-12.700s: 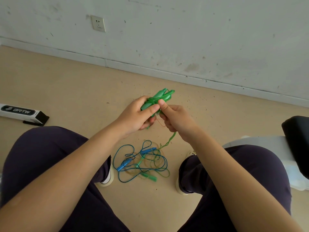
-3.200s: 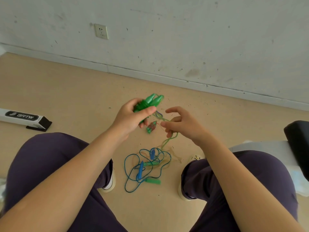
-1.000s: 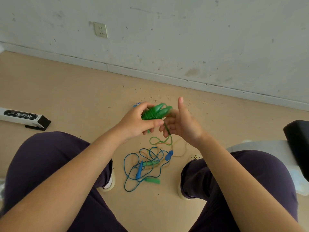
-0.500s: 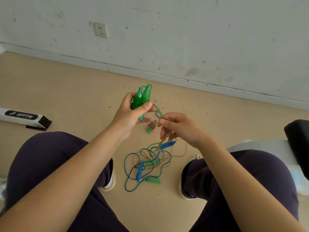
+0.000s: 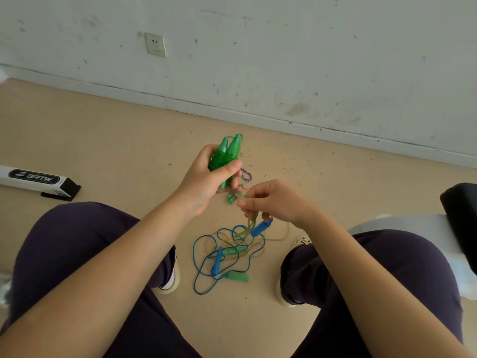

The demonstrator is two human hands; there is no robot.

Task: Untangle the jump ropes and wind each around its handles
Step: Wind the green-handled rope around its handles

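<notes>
Green handles (image 5: pixel 227 153) — two, gripped upright in the left hand (image 5: pixel 206 182); right hand (image 5: pixel 273 202) at four o'clock pinches the cord (image 5: pixel 251 224) — two blue handles (image 5: pixel 260 227) below.

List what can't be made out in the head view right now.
- Green handles: lower part hidden by the left hand.
- Green cord: its path through the right hand hidden by the fingers.
- Floor tangle: which cord crosses which, too fine and blurred.
- Black object: cut off by the right edge.
</notes>
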